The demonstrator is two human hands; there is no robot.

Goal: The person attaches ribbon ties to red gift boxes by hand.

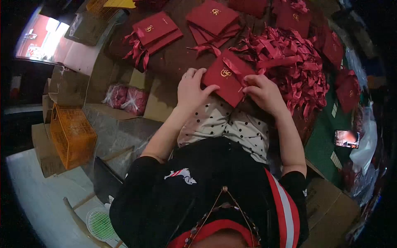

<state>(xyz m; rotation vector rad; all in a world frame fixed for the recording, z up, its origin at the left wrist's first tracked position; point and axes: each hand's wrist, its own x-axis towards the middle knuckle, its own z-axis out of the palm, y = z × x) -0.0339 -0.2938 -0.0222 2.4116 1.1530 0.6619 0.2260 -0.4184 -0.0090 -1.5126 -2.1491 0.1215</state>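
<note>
A dark red card or flat pouch [221, 84] with a gold emblem lies tilted near the table's front edge, above my lap. My left hand [193, 89] rests at its left edge, the thumb on the red surface. At its right side my right hand [261, 91] pinches a red ribbon [232, 66] that runs across the piece. Just to the right is a big heap of loose red ribbons [297, 66]. Behind the piece lies a stack of similar red pieces [211, 18], and another stack [157, 31] with dangling ribbons is at the left.
More red pieces [347, 93] lie at the right. A phone [347, 139] rests on the green surface beside clear plastic. Left of the table are a carton holding bagged red bundles [135, 100], an orange crate [72, 136] and a racket [100, 224].
</note>
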